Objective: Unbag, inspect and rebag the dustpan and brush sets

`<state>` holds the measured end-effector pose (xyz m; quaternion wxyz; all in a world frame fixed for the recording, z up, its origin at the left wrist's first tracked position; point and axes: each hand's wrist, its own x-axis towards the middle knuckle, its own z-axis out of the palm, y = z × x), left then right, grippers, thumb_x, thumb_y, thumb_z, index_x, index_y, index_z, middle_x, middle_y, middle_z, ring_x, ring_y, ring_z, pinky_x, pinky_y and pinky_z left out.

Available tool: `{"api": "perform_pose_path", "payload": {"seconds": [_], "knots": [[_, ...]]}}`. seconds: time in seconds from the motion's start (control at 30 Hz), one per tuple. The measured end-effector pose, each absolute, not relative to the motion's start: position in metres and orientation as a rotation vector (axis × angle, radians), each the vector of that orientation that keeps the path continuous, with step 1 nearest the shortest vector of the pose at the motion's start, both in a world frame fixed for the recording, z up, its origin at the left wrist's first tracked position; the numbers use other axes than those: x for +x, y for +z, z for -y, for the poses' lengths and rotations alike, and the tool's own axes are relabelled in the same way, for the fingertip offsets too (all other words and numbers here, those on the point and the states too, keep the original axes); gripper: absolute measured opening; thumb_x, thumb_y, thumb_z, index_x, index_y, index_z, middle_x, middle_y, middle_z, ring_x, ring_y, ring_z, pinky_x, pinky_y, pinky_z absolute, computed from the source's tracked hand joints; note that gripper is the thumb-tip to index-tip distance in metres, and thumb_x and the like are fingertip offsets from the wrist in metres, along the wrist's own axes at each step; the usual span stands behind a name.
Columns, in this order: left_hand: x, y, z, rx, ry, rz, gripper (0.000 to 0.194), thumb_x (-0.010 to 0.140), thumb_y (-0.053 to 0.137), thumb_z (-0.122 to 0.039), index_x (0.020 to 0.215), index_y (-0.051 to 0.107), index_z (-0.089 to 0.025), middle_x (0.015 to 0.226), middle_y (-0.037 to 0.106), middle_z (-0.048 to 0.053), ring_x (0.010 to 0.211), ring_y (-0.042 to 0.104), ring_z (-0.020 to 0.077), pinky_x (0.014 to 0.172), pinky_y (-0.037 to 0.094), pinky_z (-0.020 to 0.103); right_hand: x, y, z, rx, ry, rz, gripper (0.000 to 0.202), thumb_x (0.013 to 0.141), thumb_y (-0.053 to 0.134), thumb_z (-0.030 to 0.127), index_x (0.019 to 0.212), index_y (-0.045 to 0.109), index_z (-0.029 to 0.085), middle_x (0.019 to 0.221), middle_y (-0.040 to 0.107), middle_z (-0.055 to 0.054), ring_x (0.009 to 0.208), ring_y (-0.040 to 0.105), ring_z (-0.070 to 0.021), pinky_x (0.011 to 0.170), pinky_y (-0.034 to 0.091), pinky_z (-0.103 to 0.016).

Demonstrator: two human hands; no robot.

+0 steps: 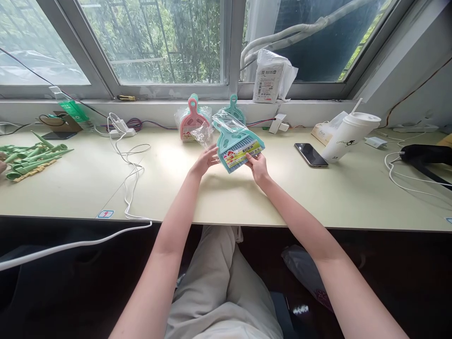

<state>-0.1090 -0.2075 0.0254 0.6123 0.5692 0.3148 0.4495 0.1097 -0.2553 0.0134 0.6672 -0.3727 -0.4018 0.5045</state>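
Note:
A teal mini dustpan-and-brush set (236,141) in a clear plastic bag with a colourful label is held above the desk between both hands. My left hand (206,159) grips its left edge and the loose plastic. My right hand (258,167) pinches its lower right corner. Behind it, against the window ledge, lean a pink dustpan set (191,122) in plastic and another teal one (233,106).
The pale desk (70,188) carries a phone (311,154), a white cup with a straw (349,136), a tissue pack (323,133), a white charger and cable (127,155), green cone-shaped pieces (31,157) at left, and a black device (425,154) at right.

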Motion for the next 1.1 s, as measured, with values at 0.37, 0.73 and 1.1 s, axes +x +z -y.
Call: {"api": "perform_pose_path", "payload": {"seconds": [0.37,0.73,1.1], "knots": [[-0.128,0.028,0.201,1.114,1.311,-0.801,0.059,0.091,0.044,-0.053,0.144,0.043,-0.028,0.134,0.062,0.006,0.114,0.065,0.0218,0.09,0.052,0.033,0.113,0.011,0.252,-0.874,1.188,0.86,0.024,0.075,0.073,0.02,0.093,0.057,0.021,0.097,0.072,-0.002,0.098,0.071,-0.0192,0.092,0.06,-0.038],[-0.119,0.025,0.203,1.169,1.074,-0.838,0.057,0.075,0.072,-0.039,0.127,0.057,-0.021,0.103,0.072,0.006,0.082,0.07,0.0158,0.086,0.054,0.033,0.12,0.013,0.249,-0.821,1.204,0.888,0.021,0.073,0.079,0.023,0.087,0.063,0.018,0.094,0.074,-0.004,0.095,0.072,-0.022,0.093,0.06,-0.041],[-0.107,0.025,0.214,1.327,0.979,-0.77,0.054,0.073,0.073,-0.053,0.114,0.065,-0.019,0.104,0.072,0.008,0.085,0.069,0.0175,0.087,0.053,0.034,0.119,0.013,0.247,-0.794,1.248,0.933,0.027,0.067,0.085,0.029,0.084,0.066,0.017,0.091,0.076,-0.005,0.095,0.072,-0.0249,0.094,0.059,-0.045]]}}
